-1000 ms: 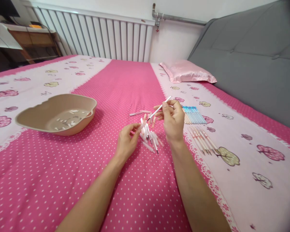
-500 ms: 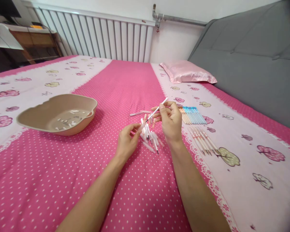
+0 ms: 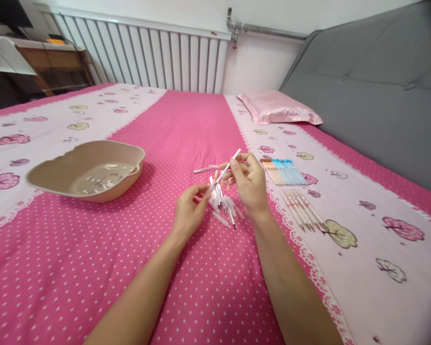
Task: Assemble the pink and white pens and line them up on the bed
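My left hand [image 3: 189, 210] pinches a translucent pen barrel [image 3: 210, 188], which tilts up to the right. Between the thumb and fingers of my right hand [image 3: 252, 186] is a slim white pen refill [image 3: 233, 159]. Its lower end meets the upper end of the barrel and appears to be inside it. Below both hands lies a loose pile of refills and clear barrels [image 3: 230, 211] on the pink dotted bedspread [image 3: 197, 268]. Orange-tinted pen parts show partly behind my right fingers, too small to make out well.
Right of my hands, a row of blue and orange pens [image 3: 285, 172] lies above several pale pens [image 3: 301, 208]. A beige basin [image 3: 68, 167] on the left holds small white pieces. Farther back are a pink pillow [image 3: 276, 108], a radiator [image 3: 147, 57] and a grey headboard [image 3: 373, 72].
My right hand has moved down and left toward my left hand, and the refill has slid farther into the barrel. The refill's dark tip no longer shows. My left hand stays put.
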A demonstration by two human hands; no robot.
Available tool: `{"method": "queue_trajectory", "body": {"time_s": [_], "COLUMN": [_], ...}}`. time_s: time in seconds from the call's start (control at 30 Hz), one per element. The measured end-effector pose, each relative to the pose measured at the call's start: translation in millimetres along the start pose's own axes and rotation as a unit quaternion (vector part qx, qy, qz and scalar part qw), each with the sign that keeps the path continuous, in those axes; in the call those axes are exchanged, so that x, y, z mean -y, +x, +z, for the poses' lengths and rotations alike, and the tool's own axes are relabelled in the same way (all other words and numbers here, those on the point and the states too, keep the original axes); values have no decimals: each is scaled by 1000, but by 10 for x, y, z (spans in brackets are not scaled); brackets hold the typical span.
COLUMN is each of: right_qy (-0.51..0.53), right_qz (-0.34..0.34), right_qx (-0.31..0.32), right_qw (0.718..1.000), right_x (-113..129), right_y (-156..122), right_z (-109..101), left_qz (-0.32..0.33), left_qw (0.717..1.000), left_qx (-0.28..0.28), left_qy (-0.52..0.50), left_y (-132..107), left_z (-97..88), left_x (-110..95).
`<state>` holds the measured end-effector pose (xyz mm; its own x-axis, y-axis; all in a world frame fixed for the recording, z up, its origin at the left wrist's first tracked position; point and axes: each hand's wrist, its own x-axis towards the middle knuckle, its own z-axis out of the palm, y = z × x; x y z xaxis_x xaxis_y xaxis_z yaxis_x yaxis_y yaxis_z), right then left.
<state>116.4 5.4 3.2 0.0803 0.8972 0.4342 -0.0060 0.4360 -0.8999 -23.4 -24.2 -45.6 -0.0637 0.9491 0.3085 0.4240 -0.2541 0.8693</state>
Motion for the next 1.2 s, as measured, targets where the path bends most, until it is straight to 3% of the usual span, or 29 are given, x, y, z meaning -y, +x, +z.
{"method": "queue_trajectory", "body": {"time_s": [0.8,1.03,1.2], "right_qy": [-109,-82,-104], "right_qz": [23,37,1], "right_qx": [99,92,94], "right_qw": [989,992,990], "right_x": [-91,-27,53], "right_y": [-46,-46,-45], "right_z": [33,17,-12], "left_qz": [21,16,6], "left_qw": [998,998,998], "left_qx": [-10,-14,-14], "left_qy": [-63,-65,-65], "left_y": [-13,-8,-14], "left_z": [-19,-16,-19], "left_x": [-13,-6,-12]}}
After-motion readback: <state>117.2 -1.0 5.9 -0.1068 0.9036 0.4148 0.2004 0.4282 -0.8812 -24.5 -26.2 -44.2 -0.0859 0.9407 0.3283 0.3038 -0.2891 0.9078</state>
